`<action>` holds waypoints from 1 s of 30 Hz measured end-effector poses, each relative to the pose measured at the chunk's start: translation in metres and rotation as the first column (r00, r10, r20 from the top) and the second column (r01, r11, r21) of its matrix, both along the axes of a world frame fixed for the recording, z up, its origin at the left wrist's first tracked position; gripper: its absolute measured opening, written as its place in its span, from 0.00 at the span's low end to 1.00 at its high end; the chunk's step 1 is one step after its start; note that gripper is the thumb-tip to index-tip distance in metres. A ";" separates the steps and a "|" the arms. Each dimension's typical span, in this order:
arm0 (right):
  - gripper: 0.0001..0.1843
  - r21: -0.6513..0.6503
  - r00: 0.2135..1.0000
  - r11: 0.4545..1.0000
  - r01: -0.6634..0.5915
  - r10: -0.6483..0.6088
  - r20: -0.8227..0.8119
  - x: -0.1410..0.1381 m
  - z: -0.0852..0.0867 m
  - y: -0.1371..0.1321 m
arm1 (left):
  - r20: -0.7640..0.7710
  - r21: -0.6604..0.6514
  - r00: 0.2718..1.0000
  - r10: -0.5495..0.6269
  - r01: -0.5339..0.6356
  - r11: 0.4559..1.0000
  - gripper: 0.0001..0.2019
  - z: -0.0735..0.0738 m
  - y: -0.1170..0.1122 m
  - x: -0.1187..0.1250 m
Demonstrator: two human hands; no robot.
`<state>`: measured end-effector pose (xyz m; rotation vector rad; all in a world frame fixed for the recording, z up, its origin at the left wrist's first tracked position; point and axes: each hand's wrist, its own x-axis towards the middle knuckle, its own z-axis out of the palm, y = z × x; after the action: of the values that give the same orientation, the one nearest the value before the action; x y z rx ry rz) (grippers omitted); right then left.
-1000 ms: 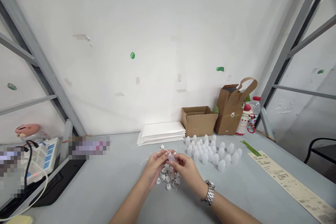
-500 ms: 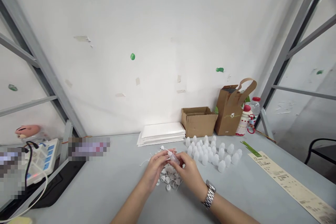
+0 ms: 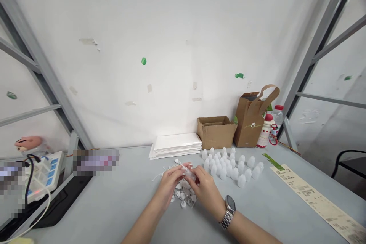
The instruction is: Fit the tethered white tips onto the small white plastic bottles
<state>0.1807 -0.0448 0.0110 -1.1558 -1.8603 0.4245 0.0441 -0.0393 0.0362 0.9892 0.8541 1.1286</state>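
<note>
Seen from above, two bare hands meet over a gray counter (image 3: 114, 202). Between them, above a pile of small white plastic caps (image 3: 183, 195), is a small translucent plastic bottle (image 3: 190, 175), held tilted. The right hand (image 3: 205, 185), a metal-banded wristwatch (image 3: 228, 209) at its wrist, pinches the bottle between thumb and fingers. The left hand (image 3: 170, 181) has its fingers drawn together at the bottle's upper end, pinching it there; finer detail is hidden by the fingertips. Caps with thin white straps lie beneath and beside the left hand.

Just beyond the right hand, a loose cluster of frosted, round-topped bottles (image 3: 229, 168) stands upright. Behind, along a white wall, are a stack of flat white sheets (image 3: 175, 145), an open cardboard box (image 3: 216, 138) and a brown paper bag (image 3: 248, 131) with a looped handle. A white bottle with a red top (image 3: 265, 134) stands beside the bag. At the right, a long printed paper strip (image 3: 311, 196) lies on the counter; at the far left is a power strip (image 3: 54, 171) with cables.
</note>
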 end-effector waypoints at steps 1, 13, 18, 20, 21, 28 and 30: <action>0.08 -0.030 1.000 1.000 0.005 -0.006 -0.017 0.000 0.001 0.001 | 0.002 0.004 1.000 -0.001 0.001 1.000 0.14 0.000 0.000 0.000; 0.15 -0.397 0.940 0.912 -0.107 -0.037 -0.339 -0.003 0.008 0.005 | 0.063 0.000 0.998 -0.023 0.023 1.000 0.13 -0.005 0.003 0.000; 0.17 -0.432 0.881 0.870 -0.236 0.004 -0.473 -0.001 0.010 0.008 | 0.151 -0.039 0.986 -0.070 0.077 0.996 0.14 -0.009 0.005 -0.004; 0.18 -0.451 0.851 0.843 -0.293 0.015 -0.524 0.000 0.012 0.009 | 0.189 -0.064 0.978 -0.089 0.103 0.993 0.16 -0.009 0.005 -0.005; 0.18 -0.458 0.838 0.829 -0.322 0.023 -0.546 0.001 0.013 0.009 | 0.208 -0.073 0.974 -0.094 0.111 0.991 0.17 -0.009 0.005 -0.005; 0.17 -0.454 0.762 0.770 -0.449 0.065 -0.644 0.001 0.020 0.008 | 0.301 -0.083 0.947 -0.108 0.139 0.987 0.17 -0.009 0.004 -0.004; 0.16 -0.457 0.760 0.766 -0.453 0.063 -0.647 0.001 0.020 0.008 | 0.317 -0.084 0.943 -0.100 0.133 0.988 0.15 -0.009 0.004 -0.003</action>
<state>0.1819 -0.0368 0.0313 -0.9503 -1.3306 1.4642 0.0408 -0.0350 0.0269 0.7392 0.5843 1.0919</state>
